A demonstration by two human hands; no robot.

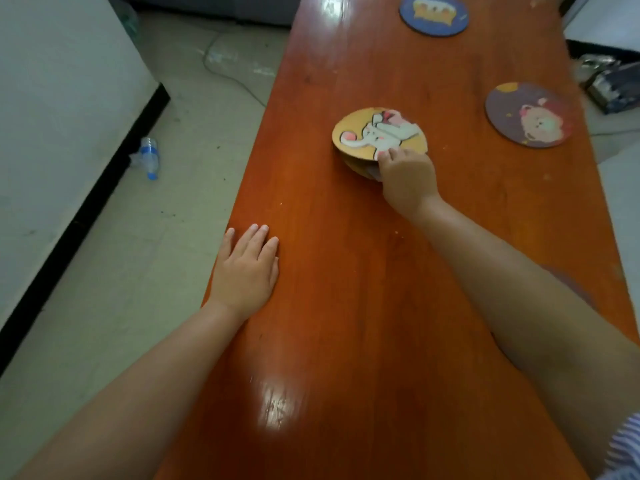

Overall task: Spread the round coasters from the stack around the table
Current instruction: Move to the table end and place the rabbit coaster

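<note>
A small stack of round coasters (360, 166) lies in the middle of the long reddish wooden table (346, 306). Its top coaster, yellow with a white cartoon animal (372, 131), is tilted up off the stack, and my right hand (407, 178) pinches its near edge. My left hand (247, 268) rests flat with fingers apart on the table's left edge, holding nothing. A purple coaster with a bear face (528, 114) lies flat to the right. A blue coaster with a yellow crown (433, 14) lies flat at the far end.
The table is narrow, with bare floor along its left side. A plastic water bottle (147, 157) lies on the floor beside a white wall with a black base. Dark clutter (613, 86) sits on the floor beyond the right edge.
</note>
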